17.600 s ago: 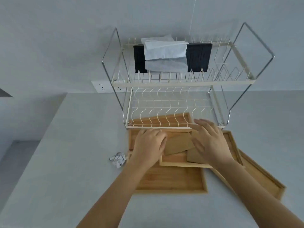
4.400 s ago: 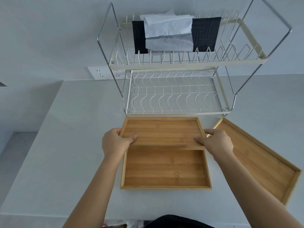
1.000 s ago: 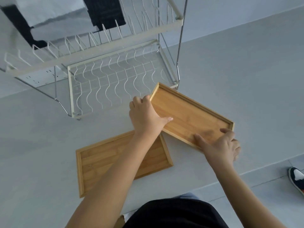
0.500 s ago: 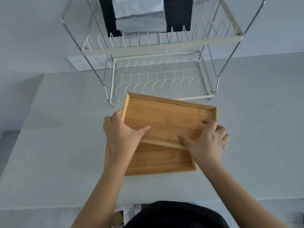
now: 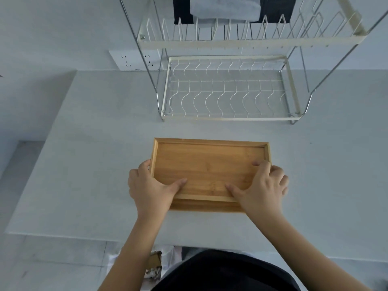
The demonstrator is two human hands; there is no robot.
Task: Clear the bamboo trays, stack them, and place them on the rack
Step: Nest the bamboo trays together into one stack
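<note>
While nested on the worktop (image 5: 84, 164) just short of the rack (image 5: 228, 91), gripped at both near corners. Left hand (image 5: 148, 185): fingers wrapped round the tray stack (image 5: 210, 164) at its side wall, thumb pressed onto the floor inside, likely to seat the top tray square. Right hand (image 5: 264, 185): clenched the same way on the opposite corner, a hold apparently suited to lifting everything level toward the bare lower tier beyond.

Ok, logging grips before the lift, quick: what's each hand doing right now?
Left hand: closed on the left end of the top bamboo tray.
Right hand: closed on the same tray's right end.
</note>
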